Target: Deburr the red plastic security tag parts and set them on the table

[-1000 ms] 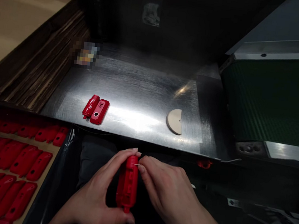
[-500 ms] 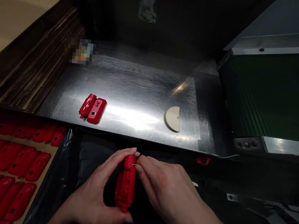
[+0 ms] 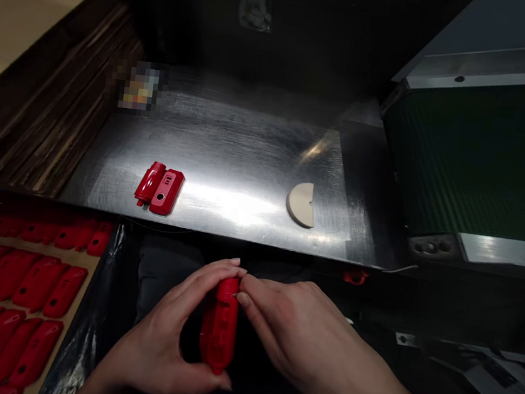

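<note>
My left hand (image 3: 166,331) holds a red plastic casing part (image 3: 223,328) upright, with the fingers over its top end and the thumb under its bottom end. Slots and ribs show along the side facing me. At the upper right of that part, my right hand (image 3: 295,327) is closed in a pinch. A thin pointed piece (image 3: 235,295) barely pokes out of its fingertips against the red plastic; the rest is hidden in the hand. Beyond my hands, a pair of red casing parts (image 3: 160,188) lies on the metal table (image 3: 231,143), left of a beige half-round pad (image 3: 301,205).
Rows of red casings (image 3: 11,276) lie on cardboard at lower left, beside black plastic sheeting (image 3: 95,292). Stacked cardboard (image 3: 59,104) borders the table's left side. A green conveyor belt (image 3: 480,158) stands at right. A red-orange object (image 3: 355,277) sits below the table edge.
The view has shifted slightly. The red part in my left hand has turned a little, and less of the thin piece shows at my right fingertips. Both hands keep their hold.
</note>
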### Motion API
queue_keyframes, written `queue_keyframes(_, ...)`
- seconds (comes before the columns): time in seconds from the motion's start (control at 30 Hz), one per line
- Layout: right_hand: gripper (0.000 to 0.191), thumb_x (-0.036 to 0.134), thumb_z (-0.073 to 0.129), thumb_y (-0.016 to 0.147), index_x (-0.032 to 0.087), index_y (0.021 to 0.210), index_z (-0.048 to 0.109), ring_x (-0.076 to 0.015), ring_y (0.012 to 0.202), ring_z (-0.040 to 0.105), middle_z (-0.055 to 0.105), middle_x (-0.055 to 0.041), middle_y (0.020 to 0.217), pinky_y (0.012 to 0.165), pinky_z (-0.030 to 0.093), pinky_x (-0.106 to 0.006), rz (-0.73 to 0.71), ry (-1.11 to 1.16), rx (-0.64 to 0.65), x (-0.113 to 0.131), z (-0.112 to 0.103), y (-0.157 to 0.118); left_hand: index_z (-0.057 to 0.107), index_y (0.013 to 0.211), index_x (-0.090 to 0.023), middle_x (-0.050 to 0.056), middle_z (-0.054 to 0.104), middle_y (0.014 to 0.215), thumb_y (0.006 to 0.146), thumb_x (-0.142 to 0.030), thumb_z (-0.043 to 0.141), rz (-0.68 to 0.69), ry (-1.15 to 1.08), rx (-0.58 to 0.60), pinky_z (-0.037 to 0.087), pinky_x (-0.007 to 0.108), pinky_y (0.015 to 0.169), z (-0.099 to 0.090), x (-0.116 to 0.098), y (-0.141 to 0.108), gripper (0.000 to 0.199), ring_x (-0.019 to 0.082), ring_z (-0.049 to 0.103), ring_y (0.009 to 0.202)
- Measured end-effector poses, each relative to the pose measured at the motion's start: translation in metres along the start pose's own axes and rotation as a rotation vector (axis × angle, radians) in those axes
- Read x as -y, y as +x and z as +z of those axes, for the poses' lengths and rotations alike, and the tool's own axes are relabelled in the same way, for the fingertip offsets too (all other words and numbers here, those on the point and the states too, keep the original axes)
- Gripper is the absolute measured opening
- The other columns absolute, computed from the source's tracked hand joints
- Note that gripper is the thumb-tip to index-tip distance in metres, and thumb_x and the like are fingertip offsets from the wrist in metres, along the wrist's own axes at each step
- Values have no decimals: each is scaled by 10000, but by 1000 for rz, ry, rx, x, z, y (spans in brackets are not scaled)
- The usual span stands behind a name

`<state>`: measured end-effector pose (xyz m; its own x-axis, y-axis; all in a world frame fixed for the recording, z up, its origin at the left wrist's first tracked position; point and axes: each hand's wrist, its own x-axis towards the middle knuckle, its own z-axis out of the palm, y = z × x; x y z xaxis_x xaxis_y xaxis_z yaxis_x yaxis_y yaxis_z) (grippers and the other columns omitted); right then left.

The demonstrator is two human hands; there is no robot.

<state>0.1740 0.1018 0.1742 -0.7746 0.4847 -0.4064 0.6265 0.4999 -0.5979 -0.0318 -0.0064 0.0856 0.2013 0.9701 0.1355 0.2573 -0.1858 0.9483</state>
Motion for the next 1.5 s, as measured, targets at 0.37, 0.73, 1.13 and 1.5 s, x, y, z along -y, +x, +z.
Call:
queue_keyframes(0.37, 262, 344, 361, 1124, 246, 956, 536, -93, 565, 531, 662, 66, 785, 562, 235, -312, 4, 19, 19, 3, -7, -1, 325, 1617, -388, 85, 495, 1655, 680, -435, 965, 28, 10, 7, 446, 412, 1271, -1, 0, 2, 1136, 308, 486, 1526)
queue_keyframes(0.73, 264, 354, 348, 1131, 250, 1001, 553, -105, 602, 577, 688, 53, 814, 579, 285, -308, -17, 14, 33, 2, -10, -1, 343, 1604, -394, 107, 480, 1658, 661, -393, 983, -2, -33, 23, 456, 490, 1263, 0, -2, 2, 1140, 363, 476, 1526)
queue_keyframes(1.13, 282, 381, 341, 1137, 256, 1027, 567, -109, 644, 550, 658, 63, 827, 626, 344, -293, -42, 146, 39, -5, -13, 1, 311, 1618, -397, 107, 448, 1679, 678, -378, 975, -29, -20, 28, 435, 500, 1279, -1, -3, 3, 1151, 364, 443, 1548)
queue_keyframes(1.5, 314, 340, 365, 1132, 217, 974, 607, -109, 743, 561, 693, 1, 961, 662, 380, -274, -145, 157, -220, -19, 14, 0, 329, 1614, -368, 123, 502, 1636, 635, -355, 998, -29, -23, 18, 442, 539, 1274, 0, -5, 6, 1186, 382, 493, 1508)
